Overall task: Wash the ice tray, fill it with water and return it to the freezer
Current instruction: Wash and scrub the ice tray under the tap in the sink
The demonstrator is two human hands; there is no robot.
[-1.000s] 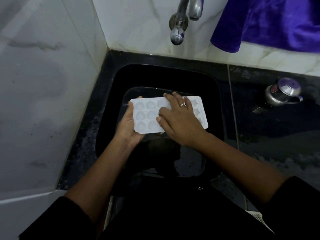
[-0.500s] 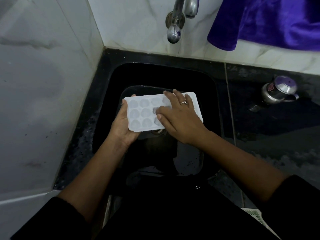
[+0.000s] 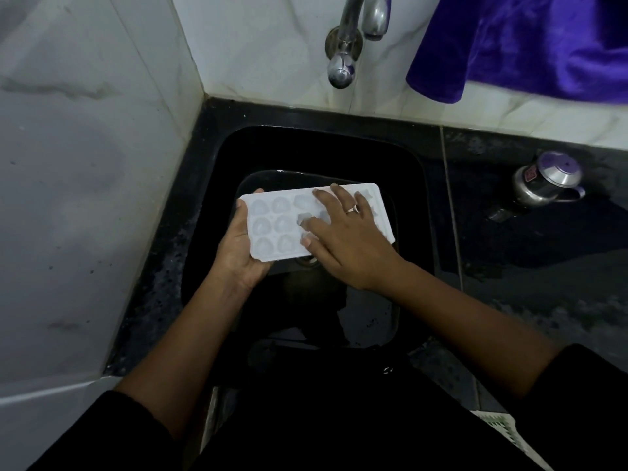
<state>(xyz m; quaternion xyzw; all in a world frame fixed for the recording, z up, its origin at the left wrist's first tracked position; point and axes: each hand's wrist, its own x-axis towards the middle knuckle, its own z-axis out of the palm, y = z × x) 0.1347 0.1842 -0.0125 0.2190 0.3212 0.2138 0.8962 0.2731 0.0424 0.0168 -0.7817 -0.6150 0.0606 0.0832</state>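
A white ice tray [image 3: 275,226] with rounded moulded cells is held level over the black sink [image 3: 404,164]. My left hand [image 3: 238,253] grips its left end from below, thumb on the edge. My right hand [image 3: 343,239], with a ring on one finger, lies spread flat on the tray's right half, fingertips pressed into the cells. That half of the tray is mostly hidden under the hand. The metal tap [image 3: 343,56] sticks out of the wall above the sink; no water stream shows.
A black stone counter [image 3: 530,266] runs to the right, with a steel lidded jug [image 3: 547,178] on it. A purple cloth [image 3: 530,42] hangs at the top right. White marble walls close the left and back. A white basket corner [image 3: 503,426] shows at the lower right.
My right hand's fingers have shifted across the tray's cells, spreading wider. The tray and left hand have stayed nearly in the same place over the sink.
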